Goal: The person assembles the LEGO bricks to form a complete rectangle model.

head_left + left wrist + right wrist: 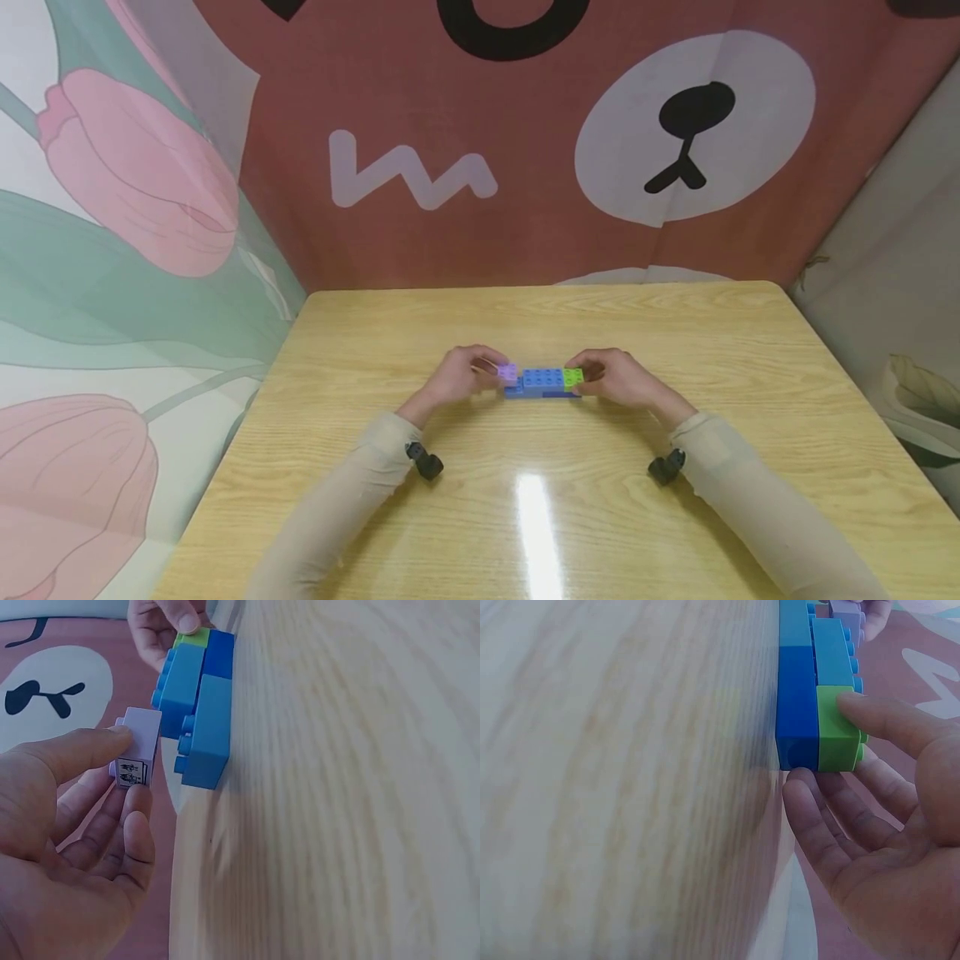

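Between thumb and fingers, my left hand (454, 377) pinches a small lilac building brick (142, 736) with a printed picture on one side. It is held beside the upper blue brick (181, 684), over the bare studs at the left end of a lower light blue brick (208, 739). A dark blue brick (796, 705) continues the bottom row to the right. On top of it, at the right end, sits a lime green brick (838, 731). My right hand (621, 377) grips this green brick, thumb on its near side, other fingertips around its end.
The joined bricks lie on a wood-grain table (480, 517), toward its far half. Behind the far edge hangs a reddish cloth (412, 242) with a cartoon bear face. A flower-patterned cloth (112, 333) covers the left side. Small dark cameras (426, 462) are strapped to both wrists.
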`<state>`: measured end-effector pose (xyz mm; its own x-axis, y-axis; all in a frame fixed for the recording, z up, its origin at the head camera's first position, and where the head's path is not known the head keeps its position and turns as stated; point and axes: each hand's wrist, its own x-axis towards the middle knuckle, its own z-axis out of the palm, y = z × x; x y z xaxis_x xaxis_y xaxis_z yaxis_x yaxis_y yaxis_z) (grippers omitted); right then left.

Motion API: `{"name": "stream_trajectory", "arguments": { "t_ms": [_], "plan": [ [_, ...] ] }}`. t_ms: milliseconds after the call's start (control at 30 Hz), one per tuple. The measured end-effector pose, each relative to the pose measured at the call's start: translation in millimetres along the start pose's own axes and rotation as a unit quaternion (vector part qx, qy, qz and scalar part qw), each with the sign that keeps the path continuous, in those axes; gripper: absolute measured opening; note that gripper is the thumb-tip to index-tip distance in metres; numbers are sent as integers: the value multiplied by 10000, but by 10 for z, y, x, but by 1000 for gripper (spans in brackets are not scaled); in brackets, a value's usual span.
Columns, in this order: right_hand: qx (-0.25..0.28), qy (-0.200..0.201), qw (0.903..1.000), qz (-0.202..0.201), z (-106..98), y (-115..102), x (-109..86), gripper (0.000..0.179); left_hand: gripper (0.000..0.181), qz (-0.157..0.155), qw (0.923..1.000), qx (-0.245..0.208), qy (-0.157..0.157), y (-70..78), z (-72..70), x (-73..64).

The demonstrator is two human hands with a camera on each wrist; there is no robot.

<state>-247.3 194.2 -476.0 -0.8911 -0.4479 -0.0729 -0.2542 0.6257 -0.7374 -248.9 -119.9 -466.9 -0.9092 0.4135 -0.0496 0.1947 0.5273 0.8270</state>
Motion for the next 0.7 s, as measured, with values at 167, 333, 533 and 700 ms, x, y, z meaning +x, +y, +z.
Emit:
{"name": "stream_trajectory", "arguments": {
  "t_ms": [167, 333, 533, 700],
  "plan": [
    [-29, 17, 10000, -30, 1, 7, 0, 37, 29, 72, 9998, 192, 3, -23, 53, 22],
    [-42, 30, 10000, -19, 2, 7, 1, 36, 30, 123, 9994, 325, 34, -29, 105, 40],
    [-60, 34, 10000, 4, -2, 3, 1, 36, 30, 127, 9989, 439, 58, -16, 144, 53],
    [-53, 40, 10000, -11, -4, -1, 1, 36, 33, 65, 9990, 433, 62, 1, 156, 49]
  ]
}}
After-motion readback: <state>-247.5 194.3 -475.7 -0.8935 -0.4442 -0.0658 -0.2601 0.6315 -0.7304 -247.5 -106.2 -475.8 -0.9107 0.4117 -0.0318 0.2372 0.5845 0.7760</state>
